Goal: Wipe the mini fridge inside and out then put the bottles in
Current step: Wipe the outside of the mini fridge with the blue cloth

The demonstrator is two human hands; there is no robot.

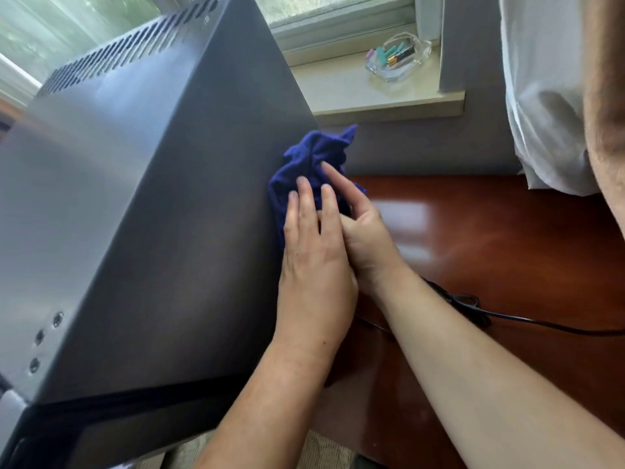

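A glass dish point(399, 57) w/ batteries is seen on the window sill point(372, 93) at the back, well apart from the work, and a white curtain point(541, 96) hangs at far right. A black power cord point(473, 311) is laid across the glossy wooden desk point(507, 231), running out from behind the right forearm (its far end is cut off by the frame edge). The grey mini fridge point(152, 198) fills the left of the view, just beside the desk, w/ vent slots point(128, 52) along its far edge and screws point(47, 336) near the front corner. A bunched blue cloth point(311, 157) is pressed against the fridge's right side panel near the rear edge, btwn fridge and wall. The left hand point(314, 265) is laid flat over the cloth's lower part, fingers straight, nothing grasped. The right hand point(368, 238) is tucked just behind it w/ one straight finger resting on the cloth. Its other fingers are covered by the left hand, so whether the cloth is gripped can't be told.
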